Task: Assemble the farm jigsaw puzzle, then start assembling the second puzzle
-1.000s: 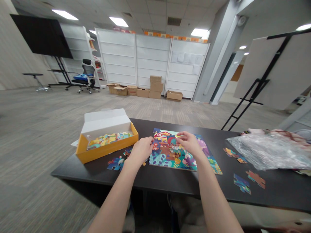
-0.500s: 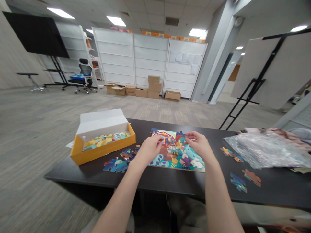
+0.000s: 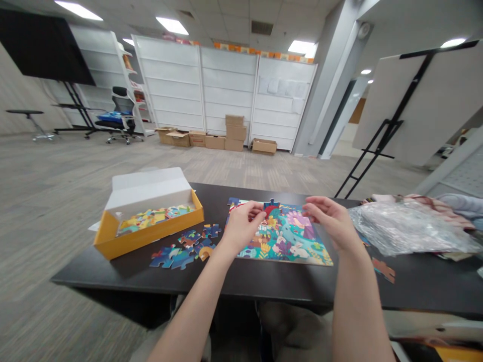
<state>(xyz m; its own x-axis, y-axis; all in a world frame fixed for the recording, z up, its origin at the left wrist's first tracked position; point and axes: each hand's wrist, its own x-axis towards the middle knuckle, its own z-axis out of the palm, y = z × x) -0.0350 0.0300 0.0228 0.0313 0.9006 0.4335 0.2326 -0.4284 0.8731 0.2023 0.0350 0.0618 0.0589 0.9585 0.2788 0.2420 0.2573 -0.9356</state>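
Observation:
On the black table lies a partly assembled jigsaw puzzle point(image 3: 290, 236), with rabbits, plants and a teal animal in its picture. My left hand point(image 3: 243, 221) is over its left part, thumb and fingertips drawn together at the left side of a dark blue and red puzzle piece point(image 3: 270, 205). That piece sits at the puzzle's far edge, its knob pointing away from me. My right hand point(image 3: 332, 218) hovers by the puzzle's right side, fingers curved and apart from the thumb, with nothing visible between them. My left hand hides part of the red barn picture.
Loose puzzle pieces point(image 3: 177, 256) lie left of the puzzle. Behind them stands an open yellow box point(image 3: 151, 239) holding more pieces. At right are a brown piece point(image 3: 384, 270) and a clear plastic bag point(image 3: 403, 226) beside folded cloth.
My right hand has moved right, away from the dark blue and red piece, uncovering the puzzle's right side. My left hand has moved right over the puzzle, up to that piece. The view has shifted slightly.

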